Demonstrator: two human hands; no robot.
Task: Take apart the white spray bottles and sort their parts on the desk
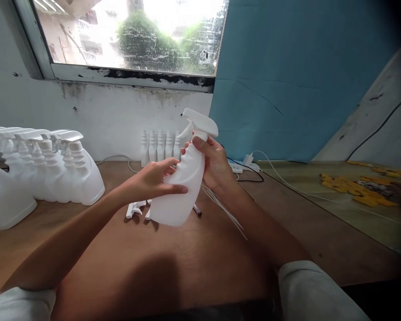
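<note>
Reaching in from the near edge, two pale sleeves, left [23,305] and right [314,290], stand nearest, one to each side of the bottle [178,203]. The one bottle in hand tilts over the table [96,267], base down to the left, its single trigger head [202,122] at the top. The left hand [157,178] holds its body, thumb across the front; the right hand [217,158] is closed round its neck, thumb just under the head.

Behind the bottle's base, two loose white parts [133,208] show, one partly covered by it. Just right of the base lies one dark, pen-like thing [197,210]; further right run several thin tubes [225,211], too close together to count, partly behind the right forearm.

Well left of the bottle, large white bottles [83,178] overlap in a crowd, so their number is unclear. Behind it, five small bottles [161,147] show in a row, the last partly hidden by its head. To its right, beyond the right hand, are one power strip [235,167] and, well apart, blurred yellow pieces [364,187]. Beyond it rise the wall [103,116], one window [160,40] and one blue sheet [270,80].
</note>
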